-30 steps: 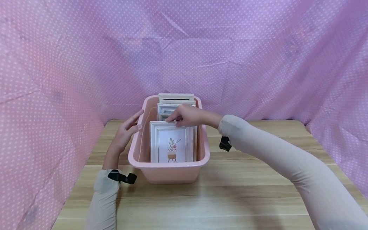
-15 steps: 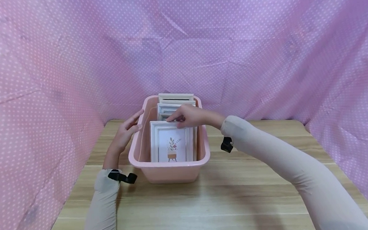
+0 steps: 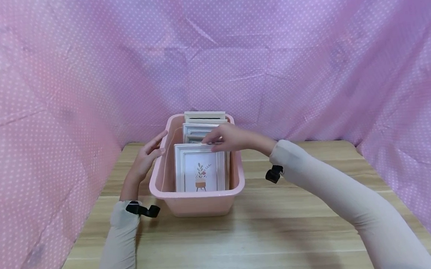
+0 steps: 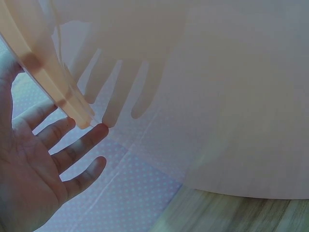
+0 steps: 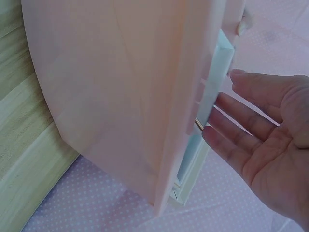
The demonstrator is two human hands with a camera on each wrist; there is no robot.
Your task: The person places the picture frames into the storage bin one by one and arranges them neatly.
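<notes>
A pink plastic bin [image 3: 197, 194] stands on the wooden table with several white picture frames upright inside. The front frame [image 3: 201, 170] shows a potted plant. My left hand [image 3: 145, 158] rests with straight fingers against the bin's left rim. In the left wrist view that hand [image 4: 43, 164] is spread, fingertips at the rim [image 4: 53, 87]. My right hand [image 3: 228, 138] reaches over the bin, its fingers on the top edge of the frames. The right wrist view shows this hand [image 5: 263, 145] flat, with its fingertips touching a frame's edge [image 5: 212, 96] beside the bin's wall [image 5: 120, 87].
Pink dotted cloth [image 3: 67, 77] hangs close around the back and both sides of the table [image 3: 244, 239]. The wooden top stretches bare in front of the bin and to its right. Black wrist straps [image 3: 143, 210] sit on both sleeves.
My right hand has slid a little to the right along the frames' tops and the elbow has drawn back. The left hand stays on the rim.
</notes>
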